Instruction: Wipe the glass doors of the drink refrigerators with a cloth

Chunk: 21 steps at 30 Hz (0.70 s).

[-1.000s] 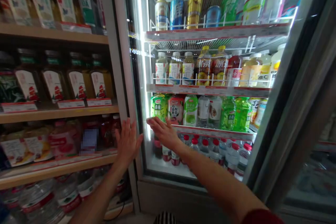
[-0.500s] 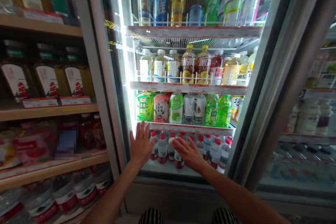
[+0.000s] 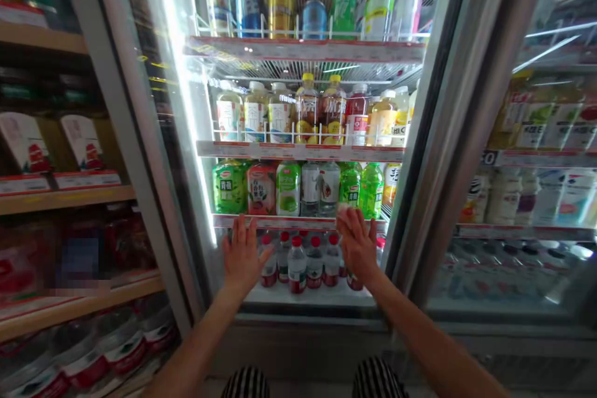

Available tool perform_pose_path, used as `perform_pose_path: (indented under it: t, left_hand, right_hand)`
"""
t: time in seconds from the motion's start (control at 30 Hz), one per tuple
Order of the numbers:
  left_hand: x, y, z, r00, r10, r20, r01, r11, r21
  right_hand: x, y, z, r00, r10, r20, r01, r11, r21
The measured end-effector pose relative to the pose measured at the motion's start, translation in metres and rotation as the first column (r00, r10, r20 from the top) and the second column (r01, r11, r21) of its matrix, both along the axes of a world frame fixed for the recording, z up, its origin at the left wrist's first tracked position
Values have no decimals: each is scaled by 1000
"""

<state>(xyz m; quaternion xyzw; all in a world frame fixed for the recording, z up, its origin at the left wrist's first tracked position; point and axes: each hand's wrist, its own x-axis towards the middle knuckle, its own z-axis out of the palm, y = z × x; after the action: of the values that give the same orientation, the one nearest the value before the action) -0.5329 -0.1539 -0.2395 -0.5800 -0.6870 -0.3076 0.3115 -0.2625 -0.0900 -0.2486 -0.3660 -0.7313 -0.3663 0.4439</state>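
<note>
The closed glass door of a lit drinks cooler fills the middle of the view. My left hand is raised against its lower left part, palm forward, fingers spread and holding nothing. Farther right, my right hand is pressed to the glass with its fingers close together. Under its fingertips shows a small white wad, mostly hidden; whether it is cloth or paper I cannot tell. Behind the glass, between the hands, stand red-capped water bottles. Green tea bottles are just behind my right fingertips.
A metal door frame runs down on the right, with another glass-fronted cooler beyond. At left stands a wooden shelf unit with bottles. Cans line the cooler's top rack. Two striped knees show at the bottom.
Both hands have moved rightward across the front of the cooler, the right one from the left edge to the right side of the glass. The view has turned right too.
</note>
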Motion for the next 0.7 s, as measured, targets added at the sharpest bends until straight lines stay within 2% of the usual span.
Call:
perform_pose_path:
  t: [0.07, 0.2, 0.3, 0.4, 0.53, 0.57, 0.6, 0.7]
  left_hand:
    - [1, 1, -1, 1000, 1, -6, -1, 1000, 0]
    - [-1, 5, -4, 1000, -4, -27, 5, 1000, 30]
    - [-1, 9, -6, 1000, -5, -22, 6, 999, 45]
    - [1, 10, -7, 1000, 9, -6, -8, 999, 53]
    - [3, 11, -8, 1000, 1, -13, 0, 998, 69]
    - [2, 11, -9, 1000, -6, -17, 7, 997, 82]
    - [2, 12, -9, 1000, -13, -22, 15, 996, 93]
    - [1, 14, -11, 1000, -16, -16, 17, 993, 117]
  right_hand:
    - [6, 0, -2, 998, -29, -48, 29, 1000, -3]
    - [25, 0, -22, 996, 24, 82, -21, 999, -37]
    - [40, 7, -14, 996, -64, -69, 63, 998, -20]
    - [48, 10, -7, 962, -145, -232, 153, 988, 17]
    - [54, 3, -27, 974, -156, -164, 151, 988, -41]
    - [57, 3, -27, 976, -157, -151, 151, 987, -52]
    - [60, 4, -23, 974, -157, -164, 150, 987, -50]
    - [67, 13, 4, 946, -123, -301, 133, 991, 14]
